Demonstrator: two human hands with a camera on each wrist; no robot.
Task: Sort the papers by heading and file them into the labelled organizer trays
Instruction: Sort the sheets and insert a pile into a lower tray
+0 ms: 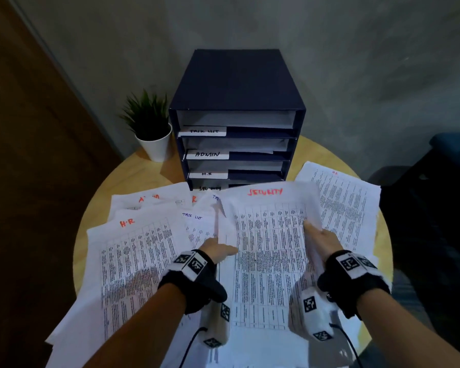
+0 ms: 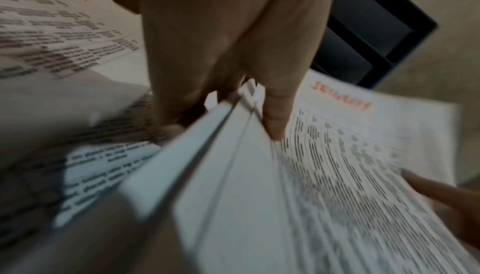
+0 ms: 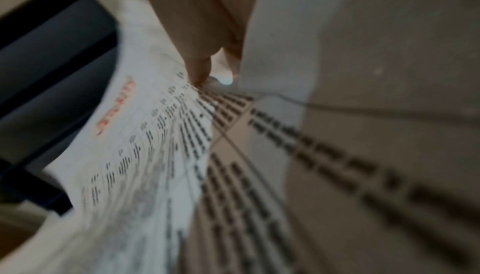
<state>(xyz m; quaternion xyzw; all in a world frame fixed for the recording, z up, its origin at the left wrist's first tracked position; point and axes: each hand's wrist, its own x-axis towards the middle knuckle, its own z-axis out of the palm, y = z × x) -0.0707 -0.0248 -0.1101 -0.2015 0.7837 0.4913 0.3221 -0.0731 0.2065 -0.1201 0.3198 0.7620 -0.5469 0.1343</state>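
Note:
A thin stack of sheets headed SECURITY (image 1: 266, 243) is lifted just above the round table, in front of the dark blue organizer (image 1: 237, 115). My left hand (image 1: 218, 251) grips its left edge, thumb on top (image 2: 275, 118). My right hand (image 1: 316, 235) pinches its right edge (image 3: 200, 73). The organizer's trays are labelled TASK LIST (image 1: 203, 131), ADMIN (image 1: 207, 154), H.R (image 1: 207, 173) and SECURITY (image 1: 209, 187), from top to bottom. More sheets headed H.R (image 1: 133, 251), ADMIN (image 1: 149, 199) and TASK LIST (image 1: 194, 221) lie spread on the left.
A small potted plant (image 1: 152, 128) in a white pot stands left of the organizer. Another H.R sheet (image 1: 348, 203) lies on the right of the wooden table (image 1: 133, 168). A grey wall rises behind; a dark chair (image 1: 436, 208) stands at the right.

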